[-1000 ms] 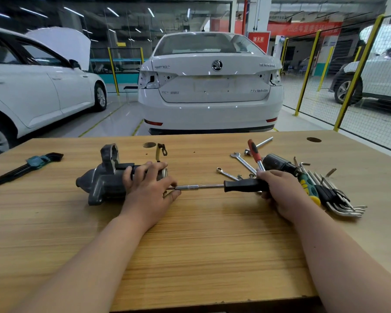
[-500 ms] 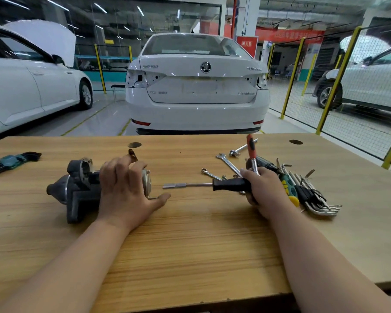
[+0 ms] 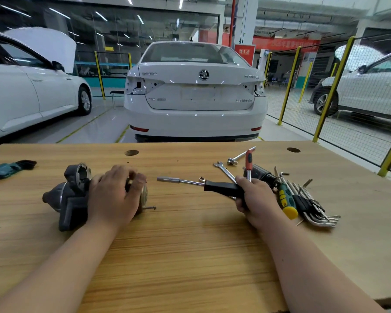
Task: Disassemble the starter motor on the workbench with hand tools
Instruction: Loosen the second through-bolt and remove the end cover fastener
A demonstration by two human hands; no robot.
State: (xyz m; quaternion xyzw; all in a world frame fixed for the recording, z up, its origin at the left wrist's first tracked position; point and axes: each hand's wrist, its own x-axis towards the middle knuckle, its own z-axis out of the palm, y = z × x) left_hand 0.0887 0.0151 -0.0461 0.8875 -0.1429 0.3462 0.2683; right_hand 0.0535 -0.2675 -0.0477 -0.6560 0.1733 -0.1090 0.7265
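Gripping the starter motor (image 3: pixel 70 195) at left centre of the frame, the left hand (image 3: pixel 113 195) lies over its body, fingers curled down round the housing near the round end cap. The motor lies on its side on the workbench (image 3: pixel 190 256), nose toward the left edge. A long bolt (image 3: pixel 150 208) sticks out of the end cap, low on its right side, with its head clear of the cap.

Right of centre, the right hand (image 3: pixel 255 199) has its fingers wrapped round the black handle of a nut driver (image 3: pixel 221 188). The shaft points left toward the motor, tip apart from it.

Just right of that hand is a loose heap of tools — hex keys (image 3: pixel 314 206), green-and-yellow screwdriver (image 3: pixel 284 199), red-handled tool (image 3: pixel 248 159), spanner (image 3: pixel 224 169). At the far left edge lies a hex key set (image 3: pixel 7 169). A white car (image 3: pixel 194 93) stands behind the bench.
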